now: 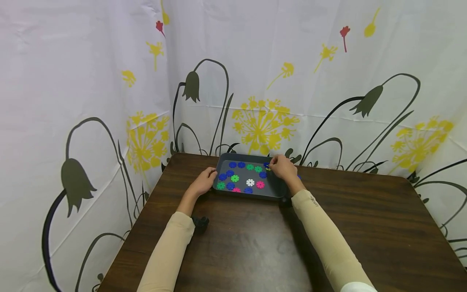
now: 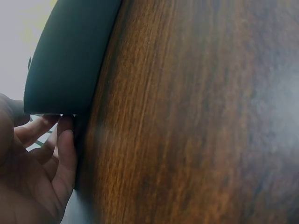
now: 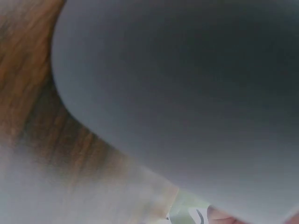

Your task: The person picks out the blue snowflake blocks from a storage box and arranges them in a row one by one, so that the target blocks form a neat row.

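Observation:
A dark grey rectangular tray (image 1: 251, 196) holds several notched plastic discs, mostly blue, with green, pink and white among them. My left hand (image 1: 203, 181) grips the tray's left end. In the left wrist view, the fingers (image 2: 67, 144) bend up against the tray's end wall (image 2: 70, 60). My right hand (image 1: 283, 167) reaches over the tray's back right part, thumb and fingertips pinched together at a small yellow disc (image 1: 268, 168). Close beside it lies a blue disc (image 1: 266, 165), partly covered by the fingers. In the right wrist view the blurred tray wall (image 3: 177, 107) hides most of this hand.
The tray stands near the back edge of a dark wooden table (image 1: 248, 243). A bit of blue (image 1: 299, 177) shows to the right of the right wrist. Behind the table hangs a white curtain (image 1: 255, 61) with printed flowers.

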Available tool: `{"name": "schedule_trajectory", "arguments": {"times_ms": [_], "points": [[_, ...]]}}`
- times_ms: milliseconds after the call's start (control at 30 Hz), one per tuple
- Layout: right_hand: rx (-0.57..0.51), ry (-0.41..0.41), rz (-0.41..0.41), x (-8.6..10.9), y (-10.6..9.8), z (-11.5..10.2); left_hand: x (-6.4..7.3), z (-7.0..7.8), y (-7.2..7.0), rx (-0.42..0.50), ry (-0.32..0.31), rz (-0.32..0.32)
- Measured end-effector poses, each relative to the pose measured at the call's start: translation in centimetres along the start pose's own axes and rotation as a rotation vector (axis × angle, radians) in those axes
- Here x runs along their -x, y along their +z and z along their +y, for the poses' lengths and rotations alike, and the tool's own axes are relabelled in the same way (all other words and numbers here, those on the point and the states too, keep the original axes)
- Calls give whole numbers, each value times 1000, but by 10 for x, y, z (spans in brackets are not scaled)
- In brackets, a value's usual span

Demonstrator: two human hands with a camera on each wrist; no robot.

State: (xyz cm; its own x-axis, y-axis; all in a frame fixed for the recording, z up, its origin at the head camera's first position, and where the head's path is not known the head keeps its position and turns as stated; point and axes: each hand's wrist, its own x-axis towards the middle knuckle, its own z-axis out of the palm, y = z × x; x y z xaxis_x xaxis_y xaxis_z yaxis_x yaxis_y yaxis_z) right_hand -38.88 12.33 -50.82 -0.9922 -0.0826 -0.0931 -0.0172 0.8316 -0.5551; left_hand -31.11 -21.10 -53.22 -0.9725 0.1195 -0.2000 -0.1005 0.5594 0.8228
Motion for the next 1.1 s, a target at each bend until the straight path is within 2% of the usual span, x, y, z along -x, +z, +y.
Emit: {"name": "schedule_trajectory", "arguments": {"times_ms": [267,567,733,933,1100], "points": [[-99,-22,29,7,-6,-1,1,0,0,-8,4,3],[-189,-50,117,13,-8,6,3,0,1,-12,1,14],[-236,-55,138,16,-11,12,1,-1,3,-15,-5,22],[-333,-118,160,20,-19,17,3,0,3,-19,-2,43],[-404,-97,176,24,-27,20,6,-1,2,-9,2,54]]}}
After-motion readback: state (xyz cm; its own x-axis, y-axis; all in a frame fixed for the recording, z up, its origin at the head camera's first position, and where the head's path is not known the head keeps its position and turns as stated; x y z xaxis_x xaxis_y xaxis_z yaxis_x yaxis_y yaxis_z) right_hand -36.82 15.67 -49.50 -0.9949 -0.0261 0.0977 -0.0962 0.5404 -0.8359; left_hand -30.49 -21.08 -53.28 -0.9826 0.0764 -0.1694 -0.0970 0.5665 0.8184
